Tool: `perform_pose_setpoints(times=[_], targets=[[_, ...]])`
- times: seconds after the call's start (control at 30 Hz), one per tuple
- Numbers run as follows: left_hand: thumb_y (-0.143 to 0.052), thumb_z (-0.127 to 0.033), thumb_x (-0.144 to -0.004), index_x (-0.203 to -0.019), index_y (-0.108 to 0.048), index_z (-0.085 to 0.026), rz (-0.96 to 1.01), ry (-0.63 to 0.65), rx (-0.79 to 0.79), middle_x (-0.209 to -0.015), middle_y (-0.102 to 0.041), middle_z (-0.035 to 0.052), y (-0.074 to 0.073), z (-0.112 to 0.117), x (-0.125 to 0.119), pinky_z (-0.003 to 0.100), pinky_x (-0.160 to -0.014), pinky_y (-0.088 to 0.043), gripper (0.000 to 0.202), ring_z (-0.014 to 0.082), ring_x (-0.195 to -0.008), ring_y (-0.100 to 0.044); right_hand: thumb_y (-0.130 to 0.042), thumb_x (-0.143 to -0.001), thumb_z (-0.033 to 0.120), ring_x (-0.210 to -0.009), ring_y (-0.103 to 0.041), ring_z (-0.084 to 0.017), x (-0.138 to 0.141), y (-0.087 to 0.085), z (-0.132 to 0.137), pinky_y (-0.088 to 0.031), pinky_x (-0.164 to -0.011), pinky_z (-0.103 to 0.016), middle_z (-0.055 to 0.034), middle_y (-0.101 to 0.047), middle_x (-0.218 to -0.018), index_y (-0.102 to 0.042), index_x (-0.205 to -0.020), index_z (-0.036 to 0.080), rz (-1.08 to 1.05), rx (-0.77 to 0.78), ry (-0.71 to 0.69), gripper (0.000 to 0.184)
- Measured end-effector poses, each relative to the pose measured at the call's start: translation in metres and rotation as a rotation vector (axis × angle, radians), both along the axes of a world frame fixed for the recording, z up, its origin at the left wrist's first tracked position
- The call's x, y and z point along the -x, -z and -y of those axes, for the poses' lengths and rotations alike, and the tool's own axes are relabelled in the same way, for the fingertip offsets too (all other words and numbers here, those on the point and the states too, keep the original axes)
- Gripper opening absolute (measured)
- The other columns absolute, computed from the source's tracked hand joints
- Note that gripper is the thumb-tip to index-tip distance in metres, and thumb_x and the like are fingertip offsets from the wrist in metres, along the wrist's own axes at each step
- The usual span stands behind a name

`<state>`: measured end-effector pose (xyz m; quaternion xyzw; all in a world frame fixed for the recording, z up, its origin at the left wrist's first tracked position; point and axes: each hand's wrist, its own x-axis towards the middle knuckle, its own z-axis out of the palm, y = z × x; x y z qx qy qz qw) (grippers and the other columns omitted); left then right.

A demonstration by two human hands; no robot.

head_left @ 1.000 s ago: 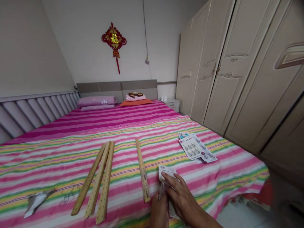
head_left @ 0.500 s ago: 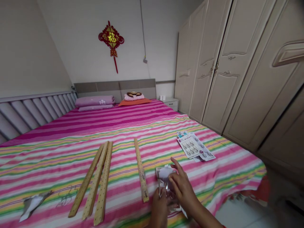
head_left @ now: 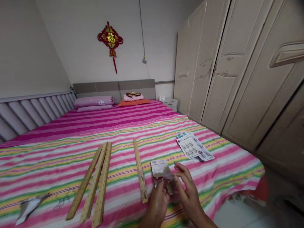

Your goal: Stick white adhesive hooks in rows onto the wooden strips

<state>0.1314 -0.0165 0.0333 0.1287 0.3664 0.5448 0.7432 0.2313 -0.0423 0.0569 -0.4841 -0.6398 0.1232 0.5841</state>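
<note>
My left hand [head_left: 158,197] is closed on the lower part of a torn blister pack [head_left: 161,167], a printed card with clear plastic. What lies inside the plastic is too blurred to name. At the pack's right edge is my right hand [head_left: 188,190], its fingers apart and slightly bent; whether a fingertip touches the plastic I cannot tell. Just left of the hands lies a single perforated wooden strip [head_left: 139,167] with small metal hooks on its near end. Farther left, three similar wooden strips [head_left: 95,183] lie close together on the striped sheet [head_left: 123,190].
Several flat hook packs [head_left: 190,147] overlap at the right on the bed. At the far left are a torn scrap of packaging [head_left: 30,205] and loose metal hooks [head_left: 65,198]. Folded bedding [head_left: 95,101] lies by the headboard; a wardrobe [head_left: 213,72] stands at right.
My left hand has turned the blister pack, so its card now faces up more plainly and sits slightly farther left. My right hand's fingers have come off it and spread.
</note>
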Motion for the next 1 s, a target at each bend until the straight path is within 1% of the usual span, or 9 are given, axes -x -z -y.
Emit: perform_pose_setpoints(times=[0.17, 0.3, 0.4, 0.5, 0.6, 0.7, 0.8, 0.9, 1.0], targets=[[-0.066, -0.017, -0.07, -0.079, -0.065, -0.012, 0.045, 0.156, 0.157, -0.067, -0.069, 0.0044, 0.007, -0.01, -0.009, 0.02, -0.049, -0.045, 0.01, 0.0116, -0.053, -0.06, -0.049, -0.084, 0.034, -0.093, -0.058, -0.024, -0.005, -0.008, -0.011, -0.046, -0.08, -0.035, -0.0088, -0.063, -0.099, -0.06, -0.091, 0.02, -0.416, 0.189, 0.059, 0.02], [-0.07, -0.008, -0.066, -0.064, -0.061, -0.012, 0.015, 0.151, 0.209, -0.051, -0.061, -0.0014, 0.018, -0.007, -0.015, 0.014, -0.043, -0.038, 0.01, 0.0049, -0.041, -0.051, -0.054, -0.079, 0.041, -0.066, -0.057, -0.019, -0.003, -0.001, -0.017, -0.045, -0.059, -0.027, -0.0018, -0.063, -0.069, -0.06, -0.079, 0.019, -0.58, 0.303, 0.069, 0.023], [-0.069, -0.008, -0.067, -0.064, -0.06, -0.012, -0.01, 0.151, 0.235, -0.051, -0.06, -0.0016, 0.019, 0.002, -0.016, 0.012, -0.043, -0.038, 0.011, 0.004, -0.04, -0.05, -0.057, -0.076, 0.042, -0.064, -0.056, -0.018, -0.004, 0.003, -0.018, -0.044, -0.058, -0.026, -0.0004, -0.062, -0.065, -0.06, -0.072, 0.019, -0.637, 0.317, 0.085, 0.023], [-0.067, -0.014, -0.071, -0.058, -0.058, -0.012, -0.08, 0.189, 0.29, -0.04, -0.053, -0.0024, 0.009, 0.014, -0.01, 0.011, -0.033, -0.028, 0.016, 0.0042, -0.033, -0.045, -0.059, -0.075, 0.042, -0.066, -0.056, -0.019, -0.01, -0.001, -0.015, -0.043, -0.061, -0.027, -0.0011, -0.064, -0.067, -0.061, -0.072, 0.019, -0.643, 0.313, 0.099, 0.023], [-0.065, -0.02, -0.074, -0.058, -0.057, -0.011, -0.1, 0.261, 0.355, -0.039, -0.051, -0.0025, -0.014, 0.024, 0.002, 0.009, -0.03, -0.021, 0.02, 0.0027, -0.03, -0.042, -0.06, -0.076, 0.042, -0.052, -0.05, -0.014, -0.02, -0.009, -0.01, -0.038, -0.051, -0.023, 0.0031, -0.057, -0.053, -0.06, -0.075, 0.019, -0.659, 0.317, 0.098, 0.024], [-0.062, -0.028, -0.077, -0.055, -0.052, -0.011, 0.05, 0.431, 0.433, -0.044, -0.051, -0.0035, -0.04, 0.032, 0.016, 0.008, -0.03, -0.019, 0.029, 0.0003, -0.031, -0.042, -0.057, -0.078, 0.046, -0.033, -0.032, -0.008, -0.028, -0.014, -0.008, -0.024, -0.039, -0.02, 0.0102, -0.039, -0.034, -0.056, -0.078, 0.02, -0.736, 0.367, 0.019, 0.026], [-0.061, -0.032, -0.077, -0.06, -0.054, -0.011, 0.197, 0.606, 0.379, -0.047, -0.052, -0.004, -0.056, 0.039, 0.028, 0.01, -0.032, -0.021, 0.028, 0.0019, -0.032, -0.045, -0.058, -0.076, 0.049, -0.03, -0.034, -0.009, -0.029, -0.014, -0.007, -0.023, -0.037, -0.02, 0.0098, -0.041, -0.033, -0.051, -0.076, 0.021, -0.821, 0.462, -0.141, 0.029], [-0.06, -0.032, -0.078, -0.06, -0.056, -0.012, 0.196, 0.646, 0.336, -0.044, -0.05, -0.0037, -0.051, 0.048, 0.038, 0.012, -0.033, -0.022, 0.028, 0.0028, -0.031, -0.042, -0.064, -0.07, 0.049, -0.033, -0.039, -0.009, -0.021, -0.005, -0.002, -0.027, -0.037, -0.019, 0.0086, -0.045, -0.039, -0.046, -0.065, 0.021, -0.883, 0.532, -0.24, 0.034], [-0.065, -0.03, -0.074, -0.055, -0.056, -0.015, 0.113, 0.487, 0.303, -0.04, -0.048, -0.0026, -0.033, 0.062, 0.048, 0.014, -0.035, -0.027, 0.026, 0.0053, -0.033, -0.043, -0.067, -0.067, 0.051, -0.033, -0.04, -0.007, -0.007, 0.014, 0.008, -0.027, -0.036, -0.018, 0.0074, -0.048, -0.042, -0.045, -0.06, 0.02, -0.901, 0.632, -0.307, 0.039]])
